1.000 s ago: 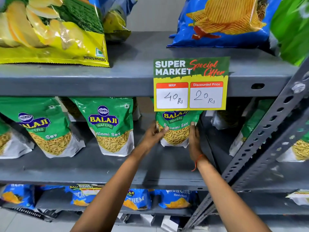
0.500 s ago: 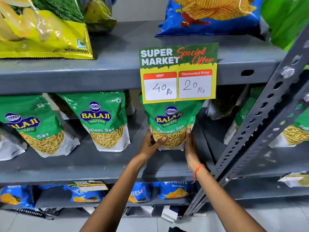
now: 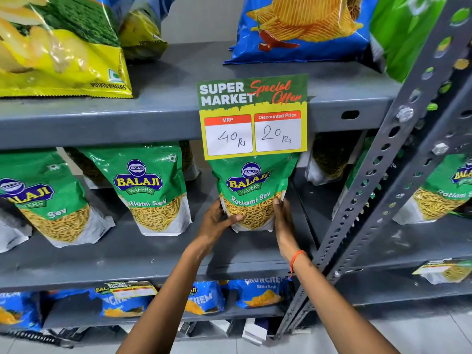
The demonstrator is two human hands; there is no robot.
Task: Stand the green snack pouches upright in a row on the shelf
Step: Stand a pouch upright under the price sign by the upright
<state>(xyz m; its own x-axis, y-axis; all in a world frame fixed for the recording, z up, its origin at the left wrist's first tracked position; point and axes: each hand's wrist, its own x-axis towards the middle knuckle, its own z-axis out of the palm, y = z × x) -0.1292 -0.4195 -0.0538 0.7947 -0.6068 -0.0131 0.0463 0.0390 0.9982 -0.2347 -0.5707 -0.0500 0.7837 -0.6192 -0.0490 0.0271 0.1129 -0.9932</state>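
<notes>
Both hands clasp green pouch [image 3: 251, 192] upright on middle shelf [image 3: 153, 254], under price sign [image 3: 252, 116]. Left hand [image 3: 217, 221] grips lower left edge, right hand [image 3: 282, 221] lower right. Two more pouches [image 3: 150, 190] stand to left.

rack: grey slotted-steel upright [image 3: 398, 159] | wall [image 3: 199, 19]: pale | floor [image 3: 383, 335]: light, possibly tiled
</notes>
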